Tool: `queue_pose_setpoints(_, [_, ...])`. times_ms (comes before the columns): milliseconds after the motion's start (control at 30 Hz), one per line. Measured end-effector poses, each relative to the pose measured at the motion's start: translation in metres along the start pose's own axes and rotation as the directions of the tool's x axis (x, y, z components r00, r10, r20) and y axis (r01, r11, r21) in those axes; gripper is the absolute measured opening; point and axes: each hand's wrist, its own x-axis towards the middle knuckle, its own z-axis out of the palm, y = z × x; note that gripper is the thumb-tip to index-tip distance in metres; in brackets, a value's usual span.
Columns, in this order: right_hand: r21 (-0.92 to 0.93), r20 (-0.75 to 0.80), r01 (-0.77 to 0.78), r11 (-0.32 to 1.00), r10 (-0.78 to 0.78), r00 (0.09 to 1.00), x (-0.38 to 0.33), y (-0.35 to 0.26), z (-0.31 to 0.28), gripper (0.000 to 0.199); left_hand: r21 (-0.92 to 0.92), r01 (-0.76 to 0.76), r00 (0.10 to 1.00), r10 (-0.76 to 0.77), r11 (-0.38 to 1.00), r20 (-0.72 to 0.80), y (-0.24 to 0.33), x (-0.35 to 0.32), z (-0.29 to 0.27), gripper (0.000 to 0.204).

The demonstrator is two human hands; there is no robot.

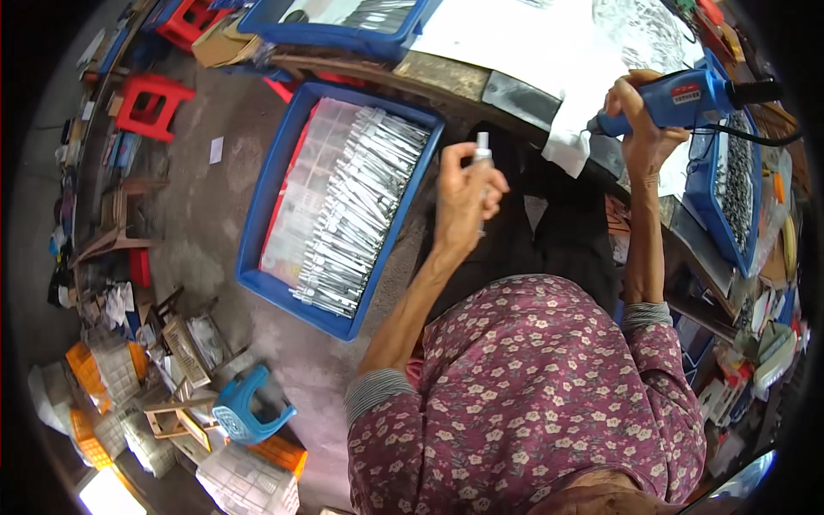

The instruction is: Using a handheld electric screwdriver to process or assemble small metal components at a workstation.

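Observation:
My left hand [465, 196] is closed around a slim metal rod-like part with a pale silver cylindrical end [482, 148] pointing up above the fingers. The rest of that part is mostly hidden in the hand. Wrapped round a blue corded power screwdriver [674, 105], my right hand [644, 137] holds it at the table's edge, its nose pointing left. To the left of my left hand, a blue tray [251, 249] carries many silver rod-like parts [360, 210], laid side by side, beside a clear divided plastic case [300, 193].
A white sheet [515, 43] covers the worktable. At its right stands a blue bin [699, 193] of small dark pieces [736, 184]; another blue tray [292, 33] sits at the far left end. Red stools [148, 105] and a blue stool [236, 408] stand on the floor.

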Motion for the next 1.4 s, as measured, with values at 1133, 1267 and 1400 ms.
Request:
queue_pose_setpoints(1133, [0.072, -0.074, -0.201, 0.977, 0.206, 0.976, -0.006, 0.000, -0.009, 0.009, 0.966, -0.016, 0.722, 0.671, 0.259, -0.168, 0.024, 0.006, -0.135, 0.022])
queue_pose_setpoints(1267, [0.040, -0.010, -0.223, 0.974, 0.224, 0.975, -0.002, 0.003, -0.014, 0.008, 0.870, -0.443, 0.724, 0.659, 0.217, 0.204, 0.046, 0.066, -0.019, 0.016])
queue_pose_setpoints(1400, [0.072, -0.004, -0.202, 0.977, 0.203, 0.979, -0.003, 0.012, -0.013, 0.010, 0.774, -0.602, 0.710, 0.574, 0.196, 0.407, 0.063, 0.134, 0.055, 0.014])
